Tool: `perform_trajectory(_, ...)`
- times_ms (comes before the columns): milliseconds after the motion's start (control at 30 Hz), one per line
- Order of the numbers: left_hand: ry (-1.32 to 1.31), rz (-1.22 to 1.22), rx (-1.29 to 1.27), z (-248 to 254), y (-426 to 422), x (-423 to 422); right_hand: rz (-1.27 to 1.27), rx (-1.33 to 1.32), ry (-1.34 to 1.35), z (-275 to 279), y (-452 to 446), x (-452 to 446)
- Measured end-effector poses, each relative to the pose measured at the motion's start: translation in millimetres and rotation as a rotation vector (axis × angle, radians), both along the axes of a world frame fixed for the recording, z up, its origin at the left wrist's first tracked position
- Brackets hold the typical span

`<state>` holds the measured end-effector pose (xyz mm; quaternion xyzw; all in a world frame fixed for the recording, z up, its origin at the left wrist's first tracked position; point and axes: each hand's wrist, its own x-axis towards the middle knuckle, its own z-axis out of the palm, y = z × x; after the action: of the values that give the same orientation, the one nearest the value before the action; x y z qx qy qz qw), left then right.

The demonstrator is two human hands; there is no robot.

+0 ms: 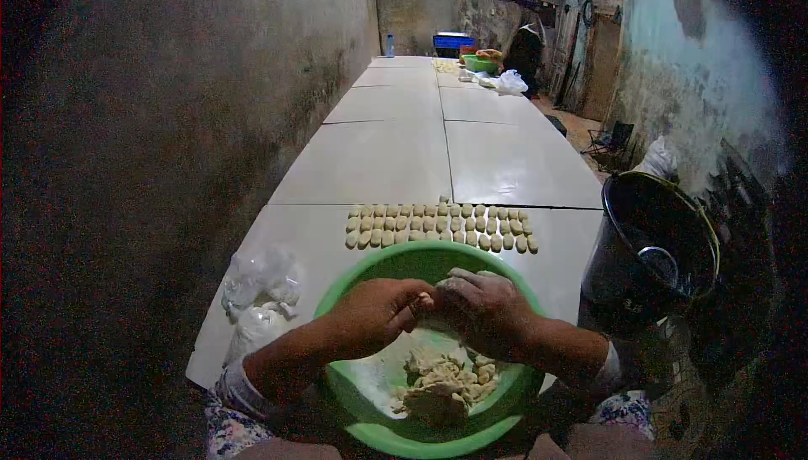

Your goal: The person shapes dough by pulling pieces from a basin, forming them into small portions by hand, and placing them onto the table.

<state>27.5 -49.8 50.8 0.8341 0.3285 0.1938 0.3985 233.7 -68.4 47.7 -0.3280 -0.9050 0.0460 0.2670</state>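
A large green basin (337, 300) stands at the near end of the table, with lumps of pale dough (442, 384) and some flour inside. Above it my left hand (383, 313) is closed, its fingers pinched round a small bit of dough. My right hand (484, 304) meets it, fingers curled and floury; what it holds, if anything, is hidden. Just beyond the basin, small oval dough pieces (438, 224) lie on the tabletop in three rows, with one piece set apart behind them.
The long white tiled table (379, 157) runs away along the left wall. Plastic bags (261, 292) lie at the left, a black bucket (623, 249) stands right. Far off are a green bowl (480, 64), a blue crate (453, 42) and a person (526, 47).
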Motion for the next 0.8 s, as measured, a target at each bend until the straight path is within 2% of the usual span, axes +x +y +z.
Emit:
perform_trajectory(67,-0.022,0.095,0.157,3,-2,-1,-0.018,0.02,0.007,-3,3,1)
perform_trajectory(100,-0.051,0.109,0.317,0,-1,-3,-0.019,0.021,0.008,-4,4,1)
perform_trajectory(133,-0.051,0.107,0.318,0,4,-6,-0.005,0.015,-0.021,-6,3,1)
perform_trajectory(200,-0.324,0.418,0.392,6,15,-16,0.008,0.007,-0.046,-9,3,2)
perform_trajectory(267,-0.402,0.452,0.153,34,6,-26,0.085,-0.196,-0.161,-12,5,1)
perform_trajectory(333,-0.375,0.452,0.124,28,4,-29,0.163,-0.146,-0.212,-31,10,2)
perform_trajectory(400,-0.519,0.225,-0.027,11,4,-22,0.435,-0.328,-0.454,-42,12,1)
perform_trajectory(433,-0.502,0.186,-0.161,12,2,-20,0.264,-0.621,-0.497,-39,10,-1)
perform_trajectory(467,-0.459,0.14,-0.285,10,5,-21,0.266,-0.621,-0.502,-31,3,-1)
perform_trajectory(533,-0.525,0.09,-0.223,-4,11,-21,0.367,-0.601,-0.326,-16,-10,-1)
perform_trajectory(567,-0.527,0.088,-0.222,-4,10,-21,0.537,-0.301,-0.128,-64,2,9)
perform_trajectory(600,-0.462,0.165,-0.182,-3,9,-20,0.537,-0.297,-0.128,-53,-2,8)
perform_trajectory(633,-0.396,0.243,-0.142,-2,8,-20,0.524,-0.394,-0.313,-32,-10,4)
perform_trajectory(667,-0.393,0.245,-0.142,-5,10,-20,0.51,-0.49,-0.496,-21,-15,1)
perform_trajectory(700,-0.417,0.205,-0.06,-10,14,-18,0.599,-0.438,-0.551,-27,-11,1)
perform_trajectory(733,-0.441,0.165,0.021,-13,16,-17,0.601,-0.439,-0.547,-28,-15,1)
perform_trajectory(767,-0.425,0.063,-0.134,-8,18,-20,0.579,-0.462,-0.463,-28,-20,3)
perform_trajectory(800,-0.426,0.063,-0.135,-8,16,-18,0.556,-0.482,-0.38,-26,-25,6)
